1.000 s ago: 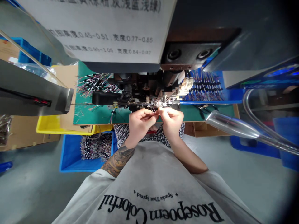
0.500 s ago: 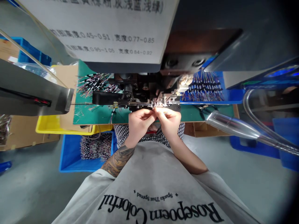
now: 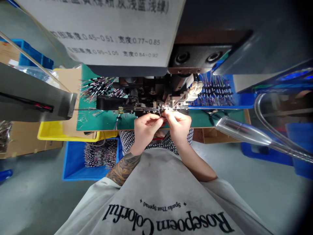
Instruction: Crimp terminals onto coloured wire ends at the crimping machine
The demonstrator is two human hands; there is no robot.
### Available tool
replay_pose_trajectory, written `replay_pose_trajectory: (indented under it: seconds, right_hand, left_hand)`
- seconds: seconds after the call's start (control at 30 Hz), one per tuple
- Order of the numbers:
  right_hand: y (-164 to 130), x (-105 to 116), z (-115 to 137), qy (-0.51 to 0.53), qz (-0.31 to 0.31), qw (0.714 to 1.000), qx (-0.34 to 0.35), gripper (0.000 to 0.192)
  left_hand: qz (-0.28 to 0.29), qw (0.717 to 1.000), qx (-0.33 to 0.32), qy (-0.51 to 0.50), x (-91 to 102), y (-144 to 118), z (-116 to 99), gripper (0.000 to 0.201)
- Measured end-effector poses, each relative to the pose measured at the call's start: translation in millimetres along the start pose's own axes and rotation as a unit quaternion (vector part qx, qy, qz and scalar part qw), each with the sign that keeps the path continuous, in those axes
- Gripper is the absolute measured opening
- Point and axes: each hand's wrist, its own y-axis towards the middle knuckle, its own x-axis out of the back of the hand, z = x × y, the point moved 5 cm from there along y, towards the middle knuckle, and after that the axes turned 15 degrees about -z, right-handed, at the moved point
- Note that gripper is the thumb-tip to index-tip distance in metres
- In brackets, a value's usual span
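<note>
While we lean over the green-topped bench (image 3: 105, 120), our left hand (image 3: 146, 128) and right hand (image 3: 178, 125) meet knuckle to knuckle at its near edge, just below the black metal crimping machine (image 3: 146, 93). Both sets of fingers are pinched narrow on the thin, stiff wire ends (image 3: 160, 113), which poke up between the two hands and reach the machine's small silvery tooling block (image 3: 171, 103). How many strands we hold is too fine to count.

A slim chain-like terminal strip (image 3: 102, 108) runs in flat from the left toward that block. Behind it on the bench lies one loose, bristly heap of multicoloured wire pieces (image 3: 100, 86). To the right, one shallow blue plastic tray (image 3: 241, 99) carries dark-sleeved wires laid in neat parallel rows. Below the bench edge on the left sit one yellow plastic bin (image 3: 49, 134) and one deep blue plastic crate (image 3: 69, 163) packed with speckled wire bundles.

One white printed paper sheet (image 3: 102, 29) hangs on the machine's front, and one glossy, ribbed metal gooseneck lamp (image 3: 244, 132) slants in from the right, well apart from our hands.
</note>
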Motion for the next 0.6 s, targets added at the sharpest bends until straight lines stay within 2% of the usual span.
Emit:
replay_pose_trajectory:
  seconds: [0.2, 0.37, 0.6]
  right_hand:
    - [-4.0, -0.1, 2.8, 0.004, 0.027, 0.999, 0.021, 0.036]
    - [-3.1, 3.0, 2.5, -0.010, 0.004, 1.000, 0.011, 0.031]
    - [1.9, 1.0, 3.6, -0.020, 0.011, 1.000, -0.003, 0.031]
  left_hand:
    - [0.006, 1.000, 0.002, 0.008, -1.8, -0.9, -5.3, 0.017]
    - [0.007, 1.000, 0.024, -0.002, -3.9, -4.2, -8.6, 0.018]
    - [0.006, 0.999, 0.030, -0.014, -4.4, -4.6, -5.6, 0.019]
